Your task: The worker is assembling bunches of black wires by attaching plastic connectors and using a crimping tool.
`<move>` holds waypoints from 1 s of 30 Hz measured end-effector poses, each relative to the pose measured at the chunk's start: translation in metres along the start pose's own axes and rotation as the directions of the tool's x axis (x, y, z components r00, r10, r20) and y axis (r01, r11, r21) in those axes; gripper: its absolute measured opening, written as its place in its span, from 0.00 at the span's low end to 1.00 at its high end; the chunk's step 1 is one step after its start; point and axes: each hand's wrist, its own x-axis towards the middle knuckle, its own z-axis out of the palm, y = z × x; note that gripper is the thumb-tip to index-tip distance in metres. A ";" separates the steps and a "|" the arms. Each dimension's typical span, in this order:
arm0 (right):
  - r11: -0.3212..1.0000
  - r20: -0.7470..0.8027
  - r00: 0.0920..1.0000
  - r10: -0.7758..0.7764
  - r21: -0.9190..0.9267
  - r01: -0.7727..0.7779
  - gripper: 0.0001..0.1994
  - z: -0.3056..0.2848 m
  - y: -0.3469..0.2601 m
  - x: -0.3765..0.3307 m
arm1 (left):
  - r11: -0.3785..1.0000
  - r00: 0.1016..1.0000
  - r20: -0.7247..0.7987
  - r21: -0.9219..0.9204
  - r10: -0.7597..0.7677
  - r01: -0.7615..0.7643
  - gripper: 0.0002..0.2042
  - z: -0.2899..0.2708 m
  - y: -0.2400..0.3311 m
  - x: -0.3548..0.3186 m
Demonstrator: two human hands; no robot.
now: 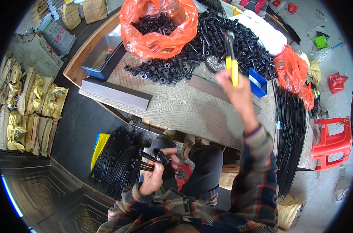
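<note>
Low over my lap, my left hand (pixel 155 173) is closed around several thin black rods (pixel 144 163), which carry a black cylindrical fitting (pixel 159 155) at their ends. My right hand (pixel 235 87) is raised over the table and grips yellow-handled pliers (pixel 232 66); their dark head points away from me and is blurred by motion. Beneath the pliers spreads a large heap of black tubular fittings (pixel 211 35). A blue open box (pixel 257 82) stands just right of my right hand. Below and left of my left hand lies a thick bundle of black rods (pixel 116 159).
An orange-red plastic bag (pixel 161 44) of black parts stands on the table's far side. Left of it sits a grey-blue bin (pixel 96 64). Two metal angle bars (pixel 114 93) lie on the tabletop. A red stool (pixel 331 143) is at the right; stacked sacks (pixel 28 108) line the left.
</note>
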 end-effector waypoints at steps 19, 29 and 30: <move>0.899 -0.122 0.896 -0.428 0.046 0.436 0.09 0.046 -0.047 -0.221 | 0.932 0.887 0.391 0.159 0.244 -0.326 0.25 0.030 0.031 -0.047; 0.785 -0.044 0.837 -0.545 0.325 0.528 0.08 0.044 -0.031 -0.239 | 0.964 0.888 0.440 0.154 0.129 -0.217 0.29 0.042 0.048 -0.054; 0.784 -0.038 0.838 -0.544 0.332 0.524 0.08 0.044 -0.031 -0.240 | 0.969 0.894 0.434 0.156 0.109 -0.194 0.30 0.043 0.049 -0.055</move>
